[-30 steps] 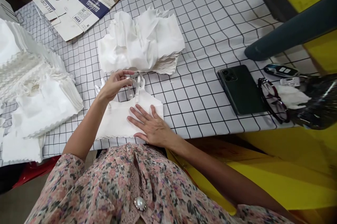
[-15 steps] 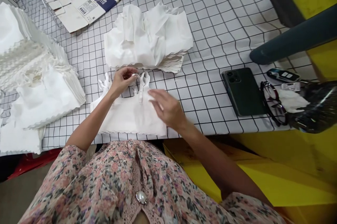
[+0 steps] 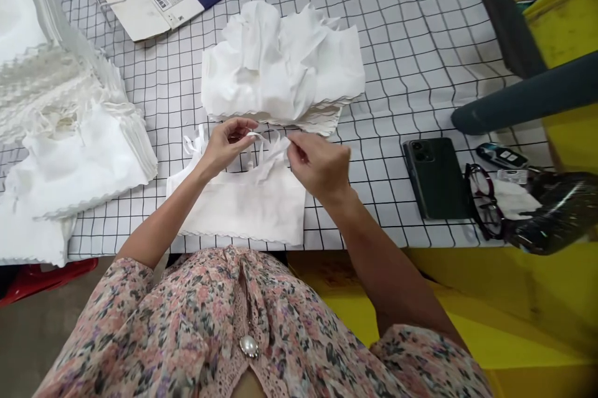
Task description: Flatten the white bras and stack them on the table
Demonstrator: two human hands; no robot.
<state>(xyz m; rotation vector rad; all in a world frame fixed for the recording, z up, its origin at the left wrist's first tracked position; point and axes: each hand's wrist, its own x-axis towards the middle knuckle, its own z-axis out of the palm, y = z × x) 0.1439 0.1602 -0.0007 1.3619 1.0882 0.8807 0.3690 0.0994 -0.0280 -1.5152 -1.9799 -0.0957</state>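
White top [image 3: 243,205] lies flat at the near edge of the table [image 3: 397,74], its straps [image 3: 264,144] pointing far. Our right hand [image 3: 320,164] has lifted off the cloth it pressed a second ago and now pinches the straps beside our left hand [image 3: 224,146], which grips them too. A white pile [image 3: 284,68] sits just beyond; a phone [image 3: 432,177] lies right.

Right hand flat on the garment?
No, the right hand is at the white garment top edge, pinching a strap.
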